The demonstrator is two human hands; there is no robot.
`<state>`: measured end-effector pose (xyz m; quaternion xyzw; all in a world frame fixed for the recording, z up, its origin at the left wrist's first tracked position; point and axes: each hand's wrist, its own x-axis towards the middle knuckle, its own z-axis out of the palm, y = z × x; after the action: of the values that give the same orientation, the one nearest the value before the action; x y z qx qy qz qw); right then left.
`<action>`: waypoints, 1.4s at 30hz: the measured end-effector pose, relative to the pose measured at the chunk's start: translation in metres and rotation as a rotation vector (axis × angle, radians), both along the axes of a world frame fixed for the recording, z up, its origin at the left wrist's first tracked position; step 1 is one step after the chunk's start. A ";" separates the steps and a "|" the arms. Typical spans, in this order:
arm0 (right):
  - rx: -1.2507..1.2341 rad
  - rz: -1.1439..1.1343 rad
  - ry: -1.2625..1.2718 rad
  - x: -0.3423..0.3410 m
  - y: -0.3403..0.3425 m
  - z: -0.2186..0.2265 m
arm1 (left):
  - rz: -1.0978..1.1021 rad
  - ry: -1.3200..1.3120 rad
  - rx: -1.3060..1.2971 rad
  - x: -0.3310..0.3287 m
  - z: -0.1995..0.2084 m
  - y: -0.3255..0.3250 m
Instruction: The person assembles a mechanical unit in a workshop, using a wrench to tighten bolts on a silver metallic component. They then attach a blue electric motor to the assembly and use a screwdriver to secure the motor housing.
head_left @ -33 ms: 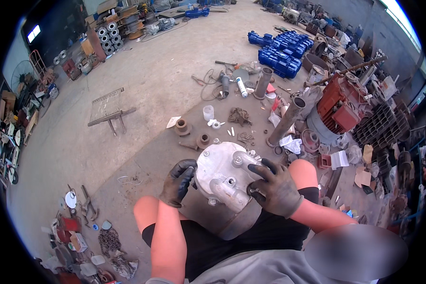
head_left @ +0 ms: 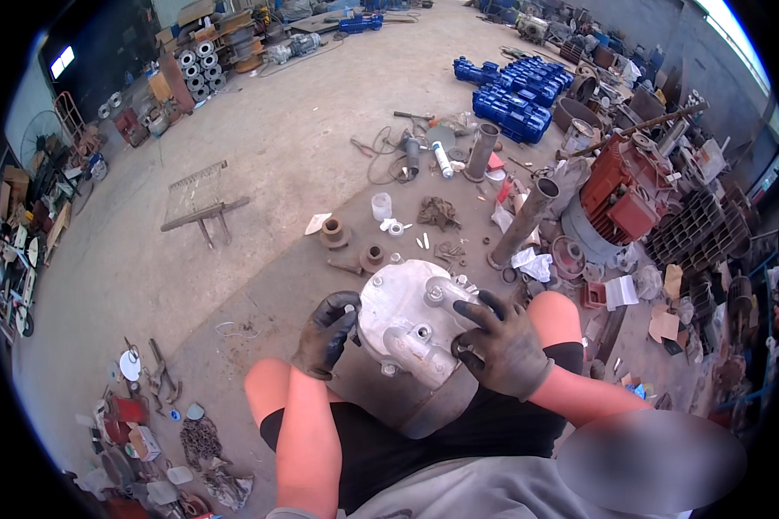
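A silver cast-metal pump housing [head_left: 404, 313] with rounded pipe ports sits on the concrete floor between my bare knees. My left hand [head_left: 327, 333], in a dark glove, grips its left edge. On the housing's right side, my right hand [head_left: 500, 346], also gloved, lies with fingers spread over a port. A grey cylindrical body [head_left: 437, 405] continues below the housing toward my lap.
Two brown flanges [head_left: 333, 232] and a white cup [head_left: 381, 206] lie just beyond the housing. Grey pipes [head_left: 524, 223], a red motor [head_left: 623, 195] and blue motors [head_left: 515, 95] crowd the right. A metal stand [head_left: 203, 212] is to the left, small scrap [head_left: 147, 424] at lower left.
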<state>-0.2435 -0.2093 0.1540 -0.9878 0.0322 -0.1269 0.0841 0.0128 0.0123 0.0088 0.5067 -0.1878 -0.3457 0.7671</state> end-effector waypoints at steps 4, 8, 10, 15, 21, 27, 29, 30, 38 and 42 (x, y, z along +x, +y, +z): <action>-0.014 -0.030 -0.028 0.001 0.003 -0.006 | 0.024 -0.019 -0.037 -0.003 0.005 -0.002; 0.042 0.043 -0.051 0.001 -0.002 0.000 | -0.005 0.064 0.008 0.001 0.001 0.000; 0.031 0.065 -0.018 0.000 -0.005 0.002 | 0.053 -0.024 -0.019 -0.004 0.001 -0.006; 0.015 0.044 0.011 0.003 -0.003 0.006 | 0.047 0.075 -0.082 -0.001 -0.002 -0.003; 0.014 0.011 -0.009 0.001 0.002 0.004 | 0.084 0.000 -0.016 -0.006 -0.006 -0.009; -0.026 -0.001 -0.010 0.003 0.007 0.000 | 0.070 0.061 -0.004 -0.002 -0.006 -0.008; -0.032 -0.002 -0.013 0.003 0.007 0.001 | 0.059 0.046 0.021 -0.004 -0.008 -0.010; -0.037 -0.006 -0.024 0.003 0.008 0.000 | 0.079 0.010 0.010 -0.005 -0.009 -0.011; -0.051 0.006 -0.058 0.004 0.007 -0.006 | 0.045 0.088 -0.063 0.000 -0.018 -0.011; 0.013 0.020 -0.046 -0.001 0.002 -0.004 | 0.083 0.076 -0.068 -0.006 -0.017 -0.016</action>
<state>-0.2442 -0.2074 0.1505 -0.9844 0.0213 -0.1484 0.0926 0.0070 -0.0032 -0.0085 0.4740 -0.1490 -0.3260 0.8043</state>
